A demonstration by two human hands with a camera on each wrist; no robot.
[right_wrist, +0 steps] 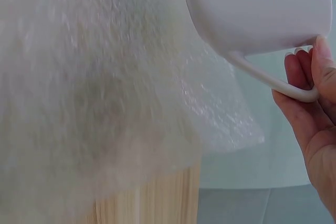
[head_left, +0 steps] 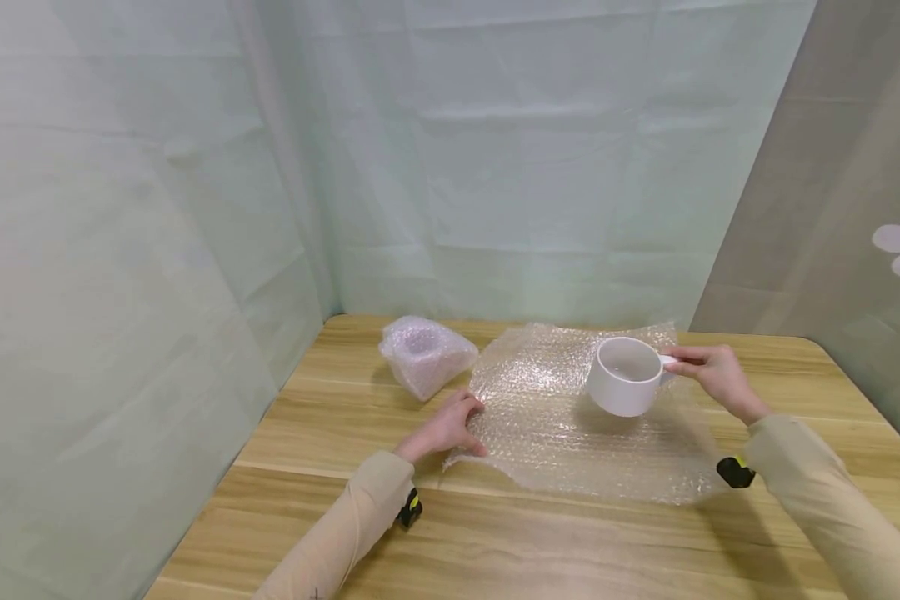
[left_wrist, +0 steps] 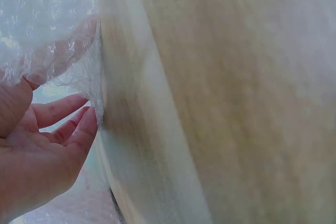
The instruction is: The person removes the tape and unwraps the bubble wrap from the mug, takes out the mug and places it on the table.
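Note:
A white mug is held by its handle in my right hand, above the right part of a bubble wrap sheet spread on the table. In the right wrist view, fingers and thumb curl round the handle, and the mug appears raised off the sheet. My left hand rests at the sheet's left edge, thumb and fingers spread apart. Through the clear film, the left wrist view shows the thumb lying behind the wrap's edge.
A bundle wrapped in bubble wrap lies at the back left, beyond my left hand. The wooden table meets pale curtains at its back and left. Dark devices with yellow marks hang at both wrists.

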